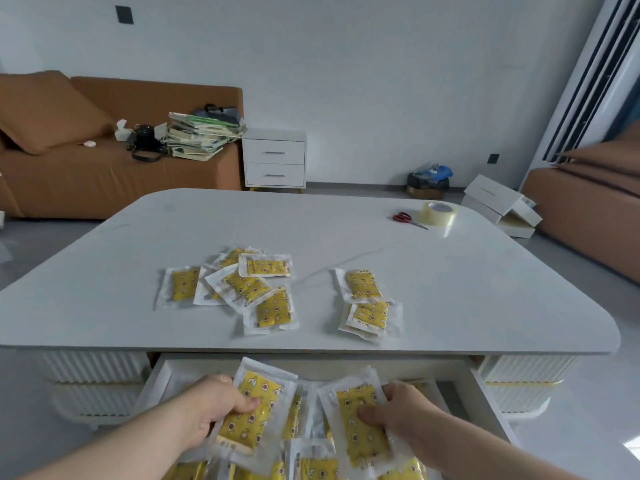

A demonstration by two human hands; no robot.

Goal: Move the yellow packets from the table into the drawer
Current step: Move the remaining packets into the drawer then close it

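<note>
Over the open white drawer (485,386) my left hand (211,407) grips a yellow packet (251,414) in a clear wrapper, thumb on top. My right hand (398,410) grips a second yellow packet (360,431) the same way. Several more packets (311,469) lie in the drawer beneath them. On the white table (485,299) a heap of several yellow packets (242,285) lies left of centre. Two more packets (367,303) lie to its right.
Red-handled scissors (405,219) and a roll of clear tape (439,213) sit at the table's far right. Behind stand an orange sofa (104,181) with a stack of books, a white nightstand (275,161), and white boxes (498,206) on the floor.
</note>
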